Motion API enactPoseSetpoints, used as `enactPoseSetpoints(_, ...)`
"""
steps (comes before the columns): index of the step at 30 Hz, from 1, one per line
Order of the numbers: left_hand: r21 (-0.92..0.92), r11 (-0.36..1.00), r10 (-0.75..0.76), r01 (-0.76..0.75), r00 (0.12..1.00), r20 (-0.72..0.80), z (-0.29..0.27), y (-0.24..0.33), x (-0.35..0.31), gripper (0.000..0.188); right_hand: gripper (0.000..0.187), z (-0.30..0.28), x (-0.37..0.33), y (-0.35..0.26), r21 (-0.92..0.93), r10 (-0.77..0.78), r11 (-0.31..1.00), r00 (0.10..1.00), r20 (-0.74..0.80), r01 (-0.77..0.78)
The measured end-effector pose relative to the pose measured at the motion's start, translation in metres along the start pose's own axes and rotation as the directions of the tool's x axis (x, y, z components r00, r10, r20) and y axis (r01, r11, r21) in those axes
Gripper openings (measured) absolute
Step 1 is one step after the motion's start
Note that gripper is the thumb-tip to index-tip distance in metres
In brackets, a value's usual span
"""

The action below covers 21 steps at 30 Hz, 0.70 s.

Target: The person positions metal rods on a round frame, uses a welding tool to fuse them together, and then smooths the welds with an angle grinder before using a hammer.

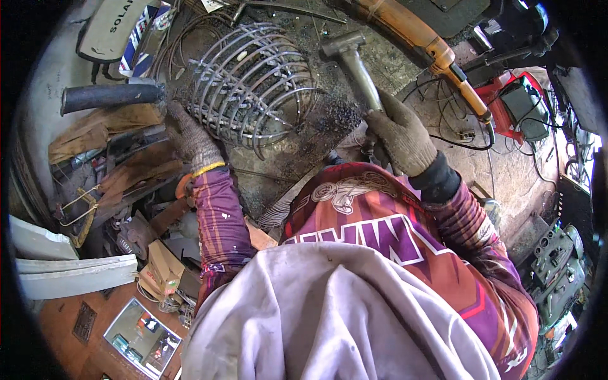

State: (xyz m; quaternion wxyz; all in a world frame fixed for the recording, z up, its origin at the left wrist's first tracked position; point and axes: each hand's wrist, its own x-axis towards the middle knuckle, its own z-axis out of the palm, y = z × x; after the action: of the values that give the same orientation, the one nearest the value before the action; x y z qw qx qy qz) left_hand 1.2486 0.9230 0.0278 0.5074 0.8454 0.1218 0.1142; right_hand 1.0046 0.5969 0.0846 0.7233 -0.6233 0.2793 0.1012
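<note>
My right hand (402, 136), in a knitted work glove, is closed round the lower handle of a metal hammer (360, 71). The hammer's head points up and away, to the right of a rounded cage of bent metal rods (253, 82). The cage lies on the worktop, its rods curved and crossed by shorter pieces. At its lower left edge my left hand (193, 139), also gloved, grips the rods; part of its fingers is hidden. Dark crumbs (339, 117) are scattered between the cage and my right hand.
An orange power tool (405, 35) with a cord lies at the far right, near a red case (506, 101). A dark pipe (111, 98) sticks out at the left above stacked scrap and cloth. A machine (557, 266) stands at the right.
</note>
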Motion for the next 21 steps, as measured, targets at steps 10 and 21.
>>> enactPoseSetpoints(10, 0.192, 0.905, 0.402, -0.381, 0.912, -0.086, -0.025, 0.03, -0.033, 0.048, 0.058, 0.002, -0.015, -0.013, -0.045, 0.05, 0.998, 0.999, -0.001, -0.05)
enactPoseSetpoints(21, -0.602, 0.795, 0.288, 0.073, 0.828, 0.481, -0.012, 0.148, -0.205, 0.061, 0.078, 0.079, -0.052, -0.053, -0.396, -0.48, 0.719, 0.82, 0.313, 0.572)
